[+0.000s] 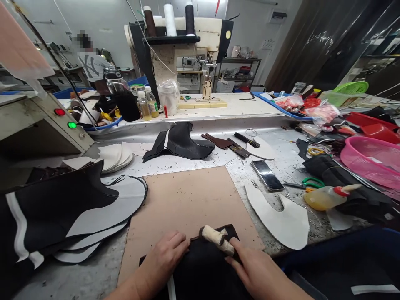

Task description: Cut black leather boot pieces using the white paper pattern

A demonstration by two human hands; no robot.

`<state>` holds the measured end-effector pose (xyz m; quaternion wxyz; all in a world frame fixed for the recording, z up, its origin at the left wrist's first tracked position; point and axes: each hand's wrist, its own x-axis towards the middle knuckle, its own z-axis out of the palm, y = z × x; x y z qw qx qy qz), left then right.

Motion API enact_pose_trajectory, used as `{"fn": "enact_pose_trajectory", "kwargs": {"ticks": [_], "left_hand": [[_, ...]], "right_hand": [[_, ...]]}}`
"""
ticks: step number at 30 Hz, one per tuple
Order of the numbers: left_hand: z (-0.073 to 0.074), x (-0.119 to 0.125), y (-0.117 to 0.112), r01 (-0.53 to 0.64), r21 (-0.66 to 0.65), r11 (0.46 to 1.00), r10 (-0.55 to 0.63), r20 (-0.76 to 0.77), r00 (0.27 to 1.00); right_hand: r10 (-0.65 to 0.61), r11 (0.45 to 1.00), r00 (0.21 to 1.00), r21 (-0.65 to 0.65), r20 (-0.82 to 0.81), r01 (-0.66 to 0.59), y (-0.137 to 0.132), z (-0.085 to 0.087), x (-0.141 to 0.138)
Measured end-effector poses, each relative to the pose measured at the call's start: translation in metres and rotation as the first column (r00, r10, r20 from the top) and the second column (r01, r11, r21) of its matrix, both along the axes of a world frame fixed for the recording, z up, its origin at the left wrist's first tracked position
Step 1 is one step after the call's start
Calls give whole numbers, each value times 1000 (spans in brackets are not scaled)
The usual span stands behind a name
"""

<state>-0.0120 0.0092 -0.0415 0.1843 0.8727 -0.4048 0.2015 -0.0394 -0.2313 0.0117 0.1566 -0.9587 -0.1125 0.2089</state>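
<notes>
A black boot upper (206,271) lies at the bottom middle, partly on a tan board (184,200); its near part runs out of view. My left hand (167,254) is closed at its left side, fingers pressed together on the upper's edge. In my right hand (250,260) is a hammer (215,237) with a stubby head that looks wrapped in cream material. The hammer rests on or just over the upper's top edge; I cannot tell which. My right fingers close round its handle, mostly hidden.
Stacked black uppers (62,200) with white linings lie left. Another boot upper (183,141) lies beyond the board. To the right are a phone (267,175), a white curved piece (281,216), green-handled scissors (312,182) and a glue bottle (325,198). A sewing machine (162,54) stands behind.
</notes>
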Motion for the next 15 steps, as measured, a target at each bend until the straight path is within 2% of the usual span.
{"fn": "enact_pose_trajectory", "kwargs": {"ticks": [4,6,9,12,15], "left_hand": [[-3,-7,11,-11,23,1000,10,16,1000],[-5,-11,16,-38,14,999,39,-29,999],[-8,-16,22,-41,6,999,41,-56,998],[-9,-20,25,-35,-5,999,35,-23,999],[-9,-22,29,-115,-64,991,108,-113,988]], "right_hand": [[67,991,997,110,25,-70,8,2,-1],[91,991,996,96,6,-91,11,1,-1],[62,998,998,11,-29,-61,13,3,1],[74,995,997,74,14,-74,19,5,2],[128,988,992,86,6,-129,29,2,-1]]}}
